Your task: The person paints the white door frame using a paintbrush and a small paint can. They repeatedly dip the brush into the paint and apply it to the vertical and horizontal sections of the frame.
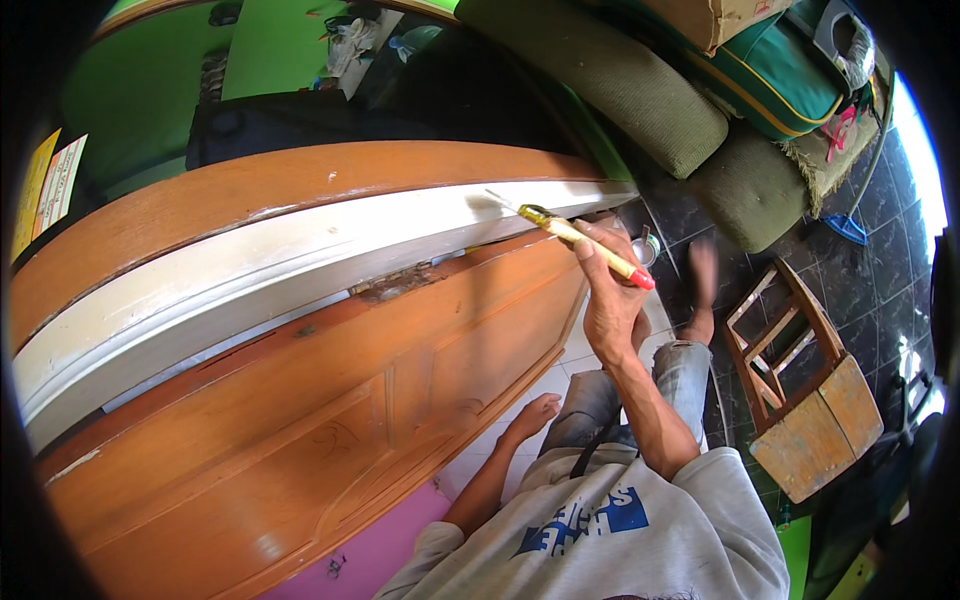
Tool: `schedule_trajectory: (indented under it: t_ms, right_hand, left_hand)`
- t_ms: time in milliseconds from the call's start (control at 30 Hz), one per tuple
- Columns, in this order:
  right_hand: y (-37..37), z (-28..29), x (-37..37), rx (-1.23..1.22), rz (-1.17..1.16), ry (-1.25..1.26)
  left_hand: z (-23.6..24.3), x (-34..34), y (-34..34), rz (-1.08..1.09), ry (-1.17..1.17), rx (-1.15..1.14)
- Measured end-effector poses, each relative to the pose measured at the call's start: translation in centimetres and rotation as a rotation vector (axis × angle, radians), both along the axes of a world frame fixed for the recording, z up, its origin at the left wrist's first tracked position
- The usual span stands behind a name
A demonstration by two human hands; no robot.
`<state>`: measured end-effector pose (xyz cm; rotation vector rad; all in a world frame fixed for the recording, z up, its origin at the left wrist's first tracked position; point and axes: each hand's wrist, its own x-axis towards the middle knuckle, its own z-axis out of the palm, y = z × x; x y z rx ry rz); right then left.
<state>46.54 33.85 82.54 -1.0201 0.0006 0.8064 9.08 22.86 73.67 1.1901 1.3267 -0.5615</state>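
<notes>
My right hand (608, 290) is closed around the pale yellow handle of a paintbrush (568, 232). The handle ends in red, and a gold-coloured band sits below the bristles. White bristle tips lie at or just over a white-painted door frame (330, 225); whether they touch it I cannot tell. My left hand (533, 412) hangs low beside the brown wooden door (280, 410), apparently holding nothing, with its fingers loosely extended. Partly hidden behind my right hand, a small open can (647, 249) stands near my foot.
An orange-brown wooden strip (300, 165) borders the white frame. To the right stands a wooden step stool (800, 390) on dark tiles. Green cushions (620, 90), a green bag (775, 80) and a blue broom (846, 229) are farther off. The door's upper edge is damaged.
</notes>
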Motion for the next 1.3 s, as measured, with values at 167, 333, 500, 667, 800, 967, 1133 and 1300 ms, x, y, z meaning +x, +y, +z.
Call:
schedule_trajectory:
  t_ms: [167,333,500,667,800,967,1133,1300]
  right_hand:
    - [0.7,1.6,-0.7,-0.020,0.012,-0.113]
    - [1.3,1.6,-1.1,-0.012,-0.005,-0.169]
    - [1.9,1.4,-1.6,-0.013,-0.004,-0.272]
    - [2.4,2.6,-1.2,0.026,-0.005,-0.340]
    - [2.4,2.9,-0.9,0.020,0.000,-0.397]
    - [2.5,3.4,-0.6,-0.009,0.011,-0.484]
    - [2.9,4.7,-0.2,0.055,-0.004,-0.534]
    - [2.6,4.9,0.7,0.010,0.058,-0.537]
  left_hand:
    - [-0.2,1.7,0.3,0.072,-0.060,-0.014]
    - [-0.2,1.2,0.6,0.089,-0.058,0.013]
    - [-0.4,0.6,0.4,0.091,-0.049,0.013]
    - [-0.3,1.3,0.7,0.091,-0.067,0.001]
    - [-0.5,1.6,1.0,0.096,-0.090,0.000]
    - [-1.2,1.1,1.1,0.147,-0.106,-0.006]
    - [-1.0,1.8,1.8,0.079,-0.087,-0.002]
    - [-1.0,1.9,1.7,0.106,-0.103,0.023]
